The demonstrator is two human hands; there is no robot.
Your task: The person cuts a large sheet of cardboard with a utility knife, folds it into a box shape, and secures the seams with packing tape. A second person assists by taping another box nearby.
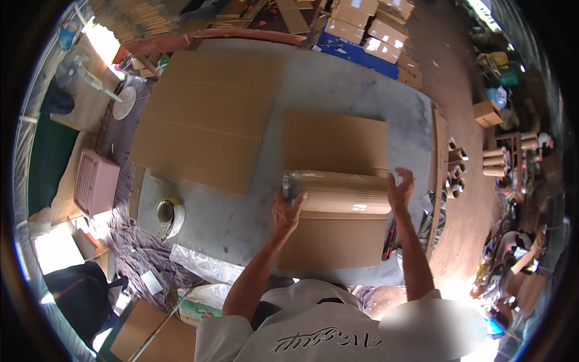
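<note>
A long cardboard bundle (344,192) with layered edges lies crosswise on a flat cardboard sheet (335,241). Clear film shows at its left end, and a small pale label is on its near side. My left hand (287,211) grips that left end, thumb on the near side and fingers partly hidden. At the opposite end, my right hand (399,188) clasps the bundle with bent fingers. The sheet extends beyond the bundle on both the far and near sides, with crease lines across it.
A bigger cardboard sheet (205,114) covers the far left of the grey table (271,235). Tape rolls (169,214) sit near the left edge; a red-and-black tool (390,240) lies by the right edge. Stacked boxes (368,27) stand beyond, and cardboard tubes (456,166) are beside the table.
</note>
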